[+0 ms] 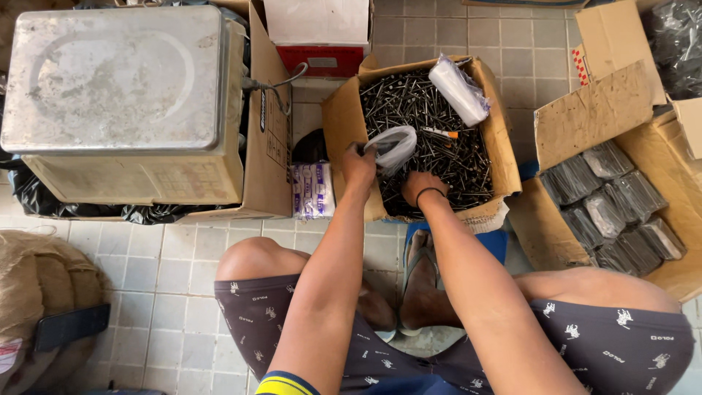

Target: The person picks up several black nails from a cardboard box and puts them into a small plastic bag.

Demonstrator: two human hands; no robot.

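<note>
An open cardboard box on the tiled floor is full of loose dark nails. My left hand grips the mouth of a small clear plastic bag held over the nails at the box's near left. My right hand reaches down into the nails at the near edge, its fingers buried among them, so whether it holds any is hidden. A dark band circles that wrist. A roll of clear plastic bags lies on the nails at the far right, and an orange-tipped pen rests mid-box.
A metal weighing scale sits on a carton at the left. Another carton at the right holds several filled bags of nails. A pack of bags lies between the boxes. A burlap sack is near left.
</note>
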